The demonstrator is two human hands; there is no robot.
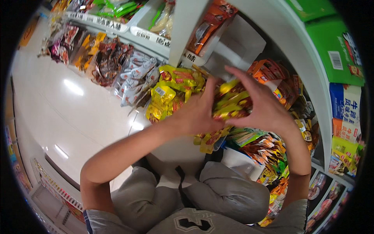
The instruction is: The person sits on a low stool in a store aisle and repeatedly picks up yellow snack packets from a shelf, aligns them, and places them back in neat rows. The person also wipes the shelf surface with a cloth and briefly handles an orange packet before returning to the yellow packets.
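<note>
My left hand (pixel 197 112) and my right hand (pixel 264 106) face each other, cupped around a bunch of yellow and red snack packets (pixel 233 101). The bunch is blurred and lies pressed between the two palms, thumbs close together on the near side. Fingers of both hands reach along its far side. More yellow snack packets (pixel 163 101) hang or lie just left of my left hand. Past my fingertips stands a white plastic bin (pixel 238 44) whose visible inside is bare. Orange-red packets (pixel 268 71) lie beyond my right hand.
White shelf bins (pixel 114 25) hold packaged snacks at upper left. Clear bags of snacks (pixel 109 61) hang along the shelf front over the shiny tiled floor (pixel 52 96). A box of assorted packets (pixel 260 149) stands by my right knee. Green cartons (pixel 330 46) line the right shelf.
</note>
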